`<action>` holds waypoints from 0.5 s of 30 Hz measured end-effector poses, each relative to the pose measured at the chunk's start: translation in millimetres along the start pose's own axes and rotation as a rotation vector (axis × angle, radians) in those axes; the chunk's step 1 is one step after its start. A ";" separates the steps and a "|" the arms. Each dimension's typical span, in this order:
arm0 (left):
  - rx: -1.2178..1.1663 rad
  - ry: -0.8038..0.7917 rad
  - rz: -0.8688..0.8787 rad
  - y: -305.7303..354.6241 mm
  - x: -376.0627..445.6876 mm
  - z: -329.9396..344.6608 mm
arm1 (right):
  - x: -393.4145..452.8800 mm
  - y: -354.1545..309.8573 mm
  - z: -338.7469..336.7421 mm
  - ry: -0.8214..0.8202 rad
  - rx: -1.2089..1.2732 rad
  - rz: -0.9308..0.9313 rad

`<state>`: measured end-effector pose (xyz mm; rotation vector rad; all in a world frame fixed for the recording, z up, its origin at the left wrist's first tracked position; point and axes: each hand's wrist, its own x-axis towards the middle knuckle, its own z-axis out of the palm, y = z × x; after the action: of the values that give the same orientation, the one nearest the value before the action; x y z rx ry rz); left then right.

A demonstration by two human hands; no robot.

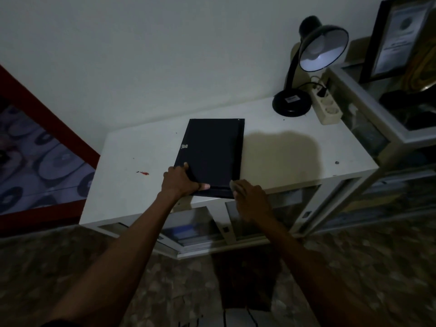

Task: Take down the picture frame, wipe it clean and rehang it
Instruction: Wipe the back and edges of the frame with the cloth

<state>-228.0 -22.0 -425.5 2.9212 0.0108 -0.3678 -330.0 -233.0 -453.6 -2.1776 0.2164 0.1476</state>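
A black picture frame [213, 154] lies back side up on the white cabinet top [283, 156], a small metal hanger on its left edge. My left hand [181, 181] grips the frame's near left corner, thumb on top. My right hand [247, 194] is at the near right corner, pressing a small grey cloth [233, 184] against the frame's edge. The near edge of the frame overhangs the cabinet's front slightly.
A black desk lamp [306, 67] and a white power strip [326, 109] stand at the cabinet's back right. A glass cabinet [368, 119] on the right holds another framed certificate [396, 36]. A red-framed panel [42, 149] leans at the left. A red stain [142, 173] marks the top.
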 end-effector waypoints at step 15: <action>-0.398 0.070 -0.146 -4.0 11.9 -34.2 | 55.6 -5.5 -23.6 -0.002 0.097 0.029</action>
<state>-208.2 -11.6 -396.7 2.5420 0.2763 -0.2511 -273.9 -254.7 -446.0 -2.0787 0.2494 0.1527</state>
